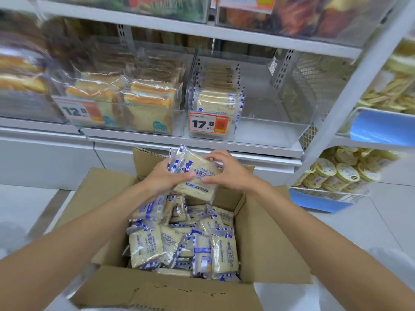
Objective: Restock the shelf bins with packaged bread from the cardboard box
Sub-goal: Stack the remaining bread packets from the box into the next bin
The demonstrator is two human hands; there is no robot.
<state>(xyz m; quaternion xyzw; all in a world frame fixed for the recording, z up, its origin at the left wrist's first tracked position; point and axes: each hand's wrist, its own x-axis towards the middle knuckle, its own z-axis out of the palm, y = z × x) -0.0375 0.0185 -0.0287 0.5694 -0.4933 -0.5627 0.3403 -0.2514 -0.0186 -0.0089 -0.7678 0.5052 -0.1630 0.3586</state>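
An open cardboard box [265, 239] on the floor holds several bread packets [179, 241] in clear wrap with blue-and-white edges. Above its far end, my left hand [164, 176] and my right hand [226, 170] grip a small stack of the same packets [197, 173] from both sides, thumbs on the top packet. Straight ahead on the shelf stands a clear bin [269, 133] with a 17.8 price tag [208, 124]. One row of matching packets [219, 95] fills its left part; the right part holds nothing.
To the left a clear bin [134, 129] tagged 12.8 holds sliced toast packets. A white shelf upright [350, 90] runs diagonally on the right. Beyond it are blue-edged baskets [323, 200] of round tubs and snack bags. Upper shelves carry more bins.
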